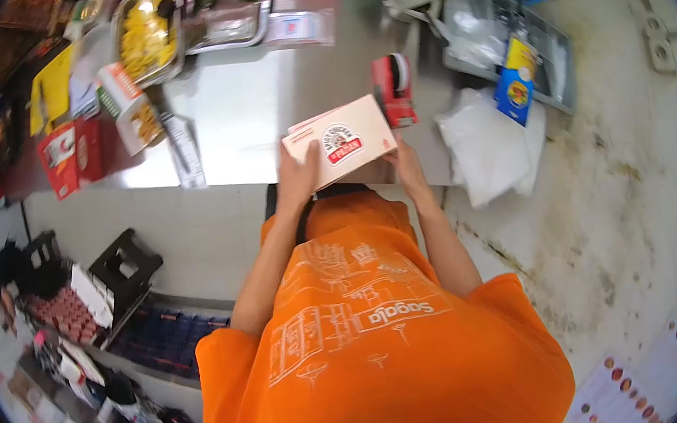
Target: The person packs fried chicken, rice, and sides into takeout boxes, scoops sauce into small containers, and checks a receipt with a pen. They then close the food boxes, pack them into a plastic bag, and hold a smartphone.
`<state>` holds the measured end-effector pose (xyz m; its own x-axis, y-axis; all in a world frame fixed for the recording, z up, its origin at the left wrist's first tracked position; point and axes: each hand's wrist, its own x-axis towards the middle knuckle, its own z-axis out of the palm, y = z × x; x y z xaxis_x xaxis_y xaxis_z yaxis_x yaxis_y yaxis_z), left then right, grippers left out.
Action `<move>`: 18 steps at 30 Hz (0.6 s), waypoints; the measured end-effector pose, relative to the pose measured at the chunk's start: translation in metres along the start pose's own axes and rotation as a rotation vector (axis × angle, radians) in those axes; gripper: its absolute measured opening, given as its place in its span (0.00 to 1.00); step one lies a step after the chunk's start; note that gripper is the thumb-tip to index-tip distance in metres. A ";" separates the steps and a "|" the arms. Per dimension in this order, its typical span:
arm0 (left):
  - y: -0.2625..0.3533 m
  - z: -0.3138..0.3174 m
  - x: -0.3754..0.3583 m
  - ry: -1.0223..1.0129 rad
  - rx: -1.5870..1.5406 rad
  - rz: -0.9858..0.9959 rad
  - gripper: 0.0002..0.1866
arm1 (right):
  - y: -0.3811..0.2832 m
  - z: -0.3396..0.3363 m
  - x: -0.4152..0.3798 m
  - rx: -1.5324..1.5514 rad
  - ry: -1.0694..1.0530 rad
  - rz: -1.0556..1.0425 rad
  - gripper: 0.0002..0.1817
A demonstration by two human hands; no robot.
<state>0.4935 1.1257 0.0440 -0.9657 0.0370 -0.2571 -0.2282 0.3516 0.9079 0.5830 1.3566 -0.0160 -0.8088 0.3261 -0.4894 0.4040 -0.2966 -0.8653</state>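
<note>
Both hands hold a pale cardboard food box (364, 128) over the front edge of the metal table (250, 108). A round chicken logo with a red label is printed on its upper face. My left hand (299, 176) grips the box's left side, with the thumb on top of the printed face. At the lower right corner, my right hand (407, 167) is closed on the edge, its fingers partly hidden. A second cardboard layer shows behind the top left edge. Just right of the box stands a red tape dispenser (399, 111) with a white roll.
Metal trays (183, 32) of yellow food and packets line the back. Red boxes (72, 158), a printed carton (128, 109) and a paper strip (184, 150) sit left. White plastic bags (487, 147) and a blue-yellow packet (516, 81) lie right. Crates (127, 267) stand on the floor.
</note>
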 end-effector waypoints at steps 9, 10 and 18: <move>0.028 -0.052 0.074 -0.084 0.123 0.020 0.30 | 0.008 0.054 0.034 -0.232 0.108 0.092 0.32; 0.010 -0.059 0.082 -0.053 0.147 0.046 0.30 | 0.014 0.045 0.038 -0.438 0.093 0.074 0.27; -0.067 -0.303 0.216 0.854 0.496 0.162 0.37 | -0.077 0.155 -0.050 -0.698 0.203 -0.123 0.14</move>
<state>0.2625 0.8267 0.0276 -0.7902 -0.4970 0.3587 -0.1965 0.7597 0.6198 0.5262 1.2244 0.0915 -0.7981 0.5004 -0.3357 0.5480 0.3708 -0.7498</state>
